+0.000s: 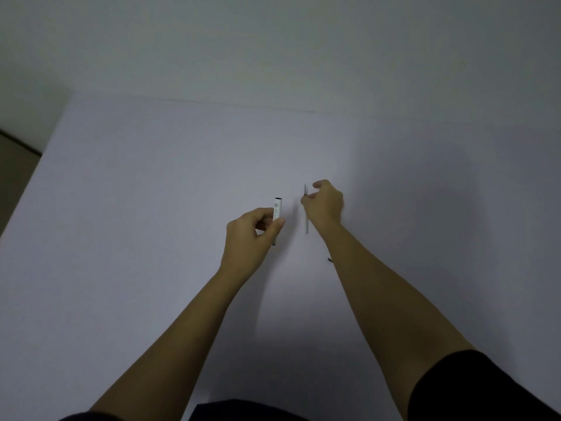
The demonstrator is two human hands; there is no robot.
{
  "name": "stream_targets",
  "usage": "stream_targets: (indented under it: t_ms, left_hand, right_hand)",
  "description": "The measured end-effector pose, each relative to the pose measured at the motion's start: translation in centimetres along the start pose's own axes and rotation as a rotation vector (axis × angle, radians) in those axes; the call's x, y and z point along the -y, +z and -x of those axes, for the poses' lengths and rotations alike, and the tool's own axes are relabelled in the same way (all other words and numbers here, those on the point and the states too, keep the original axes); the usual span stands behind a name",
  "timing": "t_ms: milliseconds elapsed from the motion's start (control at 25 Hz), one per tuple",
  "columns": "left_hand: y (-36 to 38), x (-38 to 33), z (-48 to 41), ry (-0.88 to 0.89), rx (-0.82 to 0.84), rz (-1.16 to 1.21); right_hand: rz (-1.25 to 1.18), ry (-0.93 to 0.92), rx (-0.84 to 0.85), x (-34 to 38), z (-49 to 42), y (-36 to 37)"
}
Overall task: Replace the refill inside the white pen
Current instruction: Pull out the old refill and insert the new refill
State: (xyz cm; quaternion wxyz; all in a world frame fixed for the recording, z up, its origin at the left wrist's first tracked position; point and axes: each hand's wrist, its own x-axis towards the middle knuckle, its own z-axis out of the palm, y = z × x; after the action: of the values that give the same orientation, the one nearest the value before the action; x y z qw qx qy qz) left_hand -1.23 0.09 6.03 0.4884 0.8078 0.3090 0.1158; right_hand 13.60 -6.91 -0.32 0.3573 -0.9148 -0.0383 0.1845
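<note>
Gripping the white pen (pixel 277 209), left hand (pixel 252 238); right hand (pixel 324 205) pinches refill (pixel 306 221) above table (pixel 151 208).

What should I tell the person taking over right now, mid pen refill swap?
Left hand: closed around the white pen barrel, held above the table with its open end pointing away.
Right hand: pinching a thin refill, held beside the barrel, not touching it.
A small dark part lies on the table by the right forearm; too small to identify.
Done: the barrel is open and a refill is out of it. I cannot tell whether this refill is the old or the new one.
Left: get the new refill into the barrel and close the pen up.
</note>
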Motion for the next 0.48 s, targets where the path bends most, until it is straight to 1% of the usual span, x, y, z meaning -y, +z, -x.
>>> stream_targets:
  t_ms: [80, 200, 280, 360, 480]
  left_hand:
    - [-0.4, 0.2, 0.3, 0.010, 0.003, -0.023]
    - [-0.9, 0.1, 1.1, 0.034, 0.016, -0.069]
    - [-1.0, -0.4, 1.6, 0.055, 0.018, -0.091]
    - [-1.3, -1.2, 2.2, 0.096, 0.021, -0.105]
    - [-1.6, -2.3, 3.2, 0.144, 0.038, -0.107]
  right_hand:
    - [-0.209, 0.026, -0.002, 1.3, 0.6, -1.4]
    - [-0.702, 0.017, 0.045, 2.7, 2.6, -4.4]
    - [-0.910, 0.005, 0.074, 3.1, 4.1, -6.1]
    - [-0.990, -0.009, 0.080, 3.4, 5.8, -7.4]
    - [-1.021, -0.032, 0.061, 3.6, 7.9, -8.6]
